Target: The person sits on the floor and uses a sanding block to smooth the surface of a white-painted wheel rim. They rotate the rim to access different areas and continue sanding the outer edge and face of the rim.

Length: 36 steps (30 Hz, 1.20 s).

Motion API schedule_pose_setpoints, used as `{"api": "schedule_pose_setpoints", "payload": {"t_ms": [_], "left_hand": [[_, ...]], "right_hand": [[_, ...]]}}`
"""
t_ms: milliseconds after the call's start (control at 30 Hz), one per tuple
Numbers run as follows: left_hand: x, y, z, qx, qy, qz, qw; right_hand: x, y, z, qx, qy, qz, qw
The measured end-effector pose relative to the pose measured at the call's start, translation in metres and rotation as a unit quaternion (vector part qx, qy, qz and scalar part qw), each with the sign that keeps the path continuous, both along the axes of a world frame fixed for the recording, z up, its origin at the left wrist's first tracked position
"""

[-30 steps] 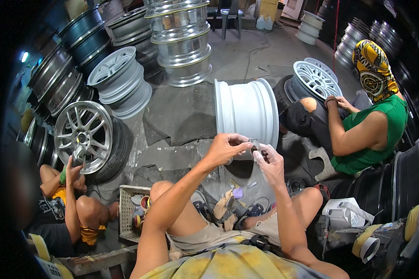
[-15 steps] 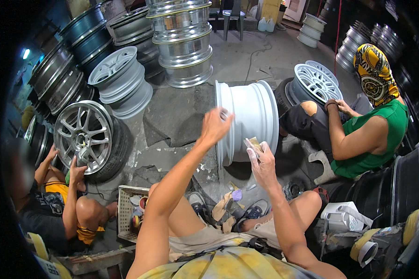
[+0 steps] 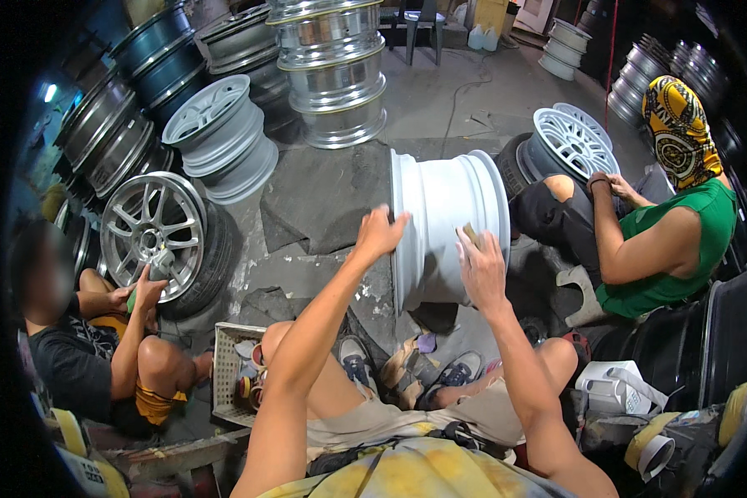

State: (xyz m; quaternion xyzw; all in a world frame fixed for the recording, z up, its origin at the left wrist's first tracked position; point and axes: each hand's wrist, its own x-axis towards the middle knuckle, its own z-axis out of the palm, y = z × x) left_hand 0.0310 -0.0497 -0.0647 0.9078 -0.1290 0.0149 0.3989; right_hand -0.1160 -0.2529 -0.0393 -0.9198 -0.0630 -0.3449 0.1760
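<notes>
A pale grey wheel rim stands on its tread in front of me, its barrel facing my knees. On its left edge my left hand grips the lip with bent fingers; part of them is hidden. My right hand is closed on a small tan piece of sandpaper, close against the right part of the barrel. White dust coats the fingers of that hand.
A plastic crate with tape rolls stands by my left knee. At left, a person holds a tool at a silver spoked wheel. At right sits a person in a green top by a white rim. Stacked rims rise behind.
My left hand has come down onto the rim's left lip. My right hand has moved up and right along the barrel with the sandpaper. The left person's hands have shifted.
</notes>
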Motion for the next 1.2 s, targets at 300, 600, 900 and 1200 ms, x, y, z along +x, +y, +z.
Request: {"api": "schedule_pose_setpoints", "payload": {"t_ms": [300, 600, 900, 1200], "left_hand": [[0.019, -0.045, 0.025, 0.0, 0.004, 0.147, 0.989], [0.028, -0.04, 0.019, -0.001, -0.03, 0.138, 0.99], [0.03, -0.042, 0.02, -0.006, -0.026, 0.134, 0.991], [0.034, -0.041, 0.016, -0.006, -0.018, 0.139, 0.99]], "right_hand": [[0.012, 0.011, -0.027, -0.122, 0.025, -0.049, 0.991], [0.017, 0.022, -0.023, -0.143, 0.035, -0.067, 0.987], [0.01, 0.028, -0.027, -0.126, 0.035, -0.093, 0.987], [0.017, 0.029, -0.022, -0.131, 0.033, -0.088, 0.987]]}}
